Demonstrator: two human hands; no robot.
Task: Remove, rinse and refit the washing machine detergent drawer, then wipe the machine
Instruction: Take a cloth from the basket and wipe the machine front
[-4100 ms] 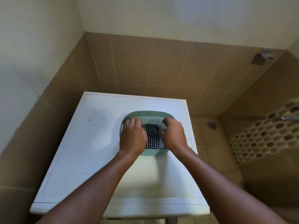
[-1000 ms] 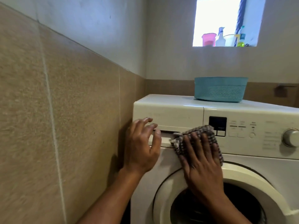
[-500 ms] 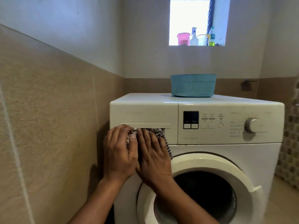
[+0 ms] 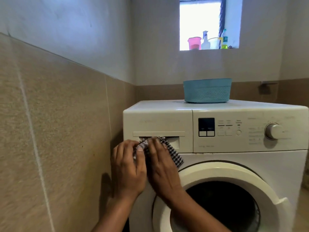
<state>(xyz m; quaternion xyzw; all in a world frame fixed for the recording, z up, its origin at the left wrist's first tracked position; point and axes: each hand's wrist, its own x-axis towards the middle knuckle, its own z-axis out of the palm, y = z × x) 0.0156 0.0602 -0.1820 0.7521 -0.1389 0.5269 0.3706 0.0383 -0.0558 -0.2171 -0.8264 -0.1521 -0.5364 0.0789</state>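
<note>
A white front-loading washing machine (image 4: 234, 158) stands against a tiled wall. Its detergent drawer (image 4: 158, 124) sits shut at the top left of the front panel. A black-and-white checked cloth (image 4: 173, 154) is pressed into the drawer's handle recess. My right hand (image 4: 163, 169) lies flat on the cloth, fingers reaching into the recess. My left hand (image 4: 127, 169) is beside it on the left, its fingertips pinching the cloth's left edge. Part of the cloth hangs out to the right below the recess.
A blue basket (image 4: 207, 90) stands on the machine's top. The round door (image 4: 222, 203) is below my hands, the control dial (image 4: 274, 131) at the right. A beige tiled wall (image 4: 58, 131) lies close on the left. Bottles stand on the window sill (image 4: 209, 42).
Earlier both hands held the cloth in the basket on top of the machine. Since then the view dropped to the front panel, and both hands brought the cloth to the drawer's handle recess.
</note>
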